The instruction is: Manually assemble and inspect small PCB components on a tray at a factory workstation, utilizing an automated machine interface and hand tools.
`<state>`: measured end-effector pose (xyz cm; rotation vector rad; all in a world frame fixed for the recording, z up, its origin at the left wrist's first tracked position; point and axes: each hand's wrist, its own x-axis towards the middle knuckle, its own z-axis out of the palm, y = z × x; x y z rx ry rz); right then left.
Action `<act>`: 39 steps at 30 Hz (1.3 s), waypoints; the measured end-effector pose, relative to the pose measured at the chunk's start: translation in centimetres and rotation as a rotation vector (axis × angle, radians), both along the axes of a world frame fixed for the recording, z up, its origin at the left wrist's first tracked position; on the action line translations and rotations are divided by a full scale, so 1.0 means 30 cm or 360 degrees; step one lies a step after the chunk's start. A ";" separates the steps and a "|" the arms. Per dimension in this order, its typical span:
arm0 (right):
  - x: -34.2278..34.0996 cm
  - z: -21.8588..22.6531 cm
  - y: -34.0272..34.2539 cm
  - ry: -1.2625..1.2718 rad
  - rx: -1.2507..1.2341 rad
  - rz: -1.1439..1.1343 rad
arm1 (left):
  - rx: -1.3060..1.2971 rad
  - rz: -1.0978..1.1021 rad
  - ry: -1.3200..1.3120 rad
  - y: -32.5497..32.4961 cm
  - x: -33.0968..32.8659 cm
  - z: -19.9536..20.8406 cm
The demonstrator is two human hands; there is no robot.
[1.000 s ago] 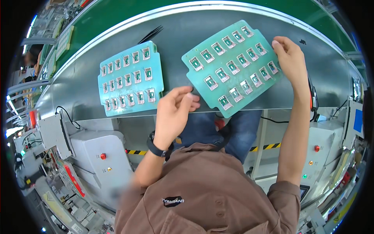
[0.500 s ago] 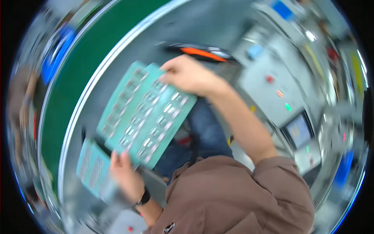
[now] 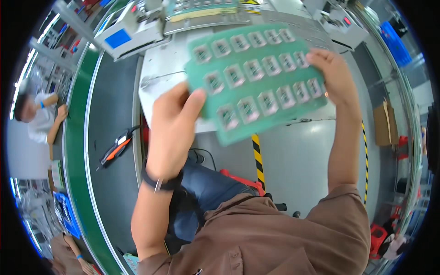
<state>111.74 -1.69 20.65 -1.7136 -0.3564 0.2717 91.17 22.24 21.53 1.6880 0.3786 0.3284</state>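
My fingers pinched the raised green pocketed tray, left hand nine o'clock, right hand two; levelness seemed needed.

Black-orange tool, brown carton

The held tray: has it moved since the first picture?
Yes. The tray was mostly over the grey bench; now it is off the bench, past its edge to the person's right.

We saw a tool on the bench by its right edge, a tray lower along that edge.
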 end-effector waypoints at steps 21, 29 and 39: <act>0.800 -0.116 -0.414 0.0181 -0.0170 -0.0106 | -0.0052 -0.0244 0.0099 -0.232 0.932 -0.089; 0.763 -0.100 -0.400 0.0106 -0.0250 -0.0092 | -0.0068 -0.0305 -0.0225 -0.194 0.959 -0.151; 0.754 -0.094 -0.457 0.0169 -0.0467 -0.0077 | -0.0004 -0.0310 0.0013 -0.229 0.939 -0.123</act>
